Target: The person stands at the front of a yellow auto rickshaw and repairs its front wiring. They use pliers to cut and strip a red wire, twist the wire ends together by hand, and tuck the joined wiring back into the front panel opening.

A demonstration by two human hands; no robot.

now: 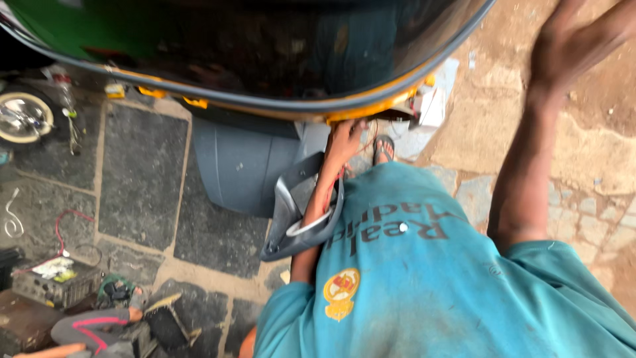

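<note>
My left hand [344,140] reaches up to the yellow lower rim [371,109] of a green vehicle body [265,46], fingertips against it. Thin red wires [339,178] run along that wrist. The forearm passes through a grey plastic bezel with a pale ring [291,219], which hangs on the arm. Whether the fingers grip anything is hidden. My right hand [563,43] is stretched out over the bare dirt at the upper right, blurred, and holds nothing. My teal shirt [424,278] fills the lower frame.
A grey curved panel [245,166] lies on the stone paving below the vehicle. At far left sits a chrome headlamp [23,116]. A boxy metal unit with red wire [56,282] and tools [119,311] are at lower left. My sandalled foot [383,147] is near a white box [432,105].
</note>
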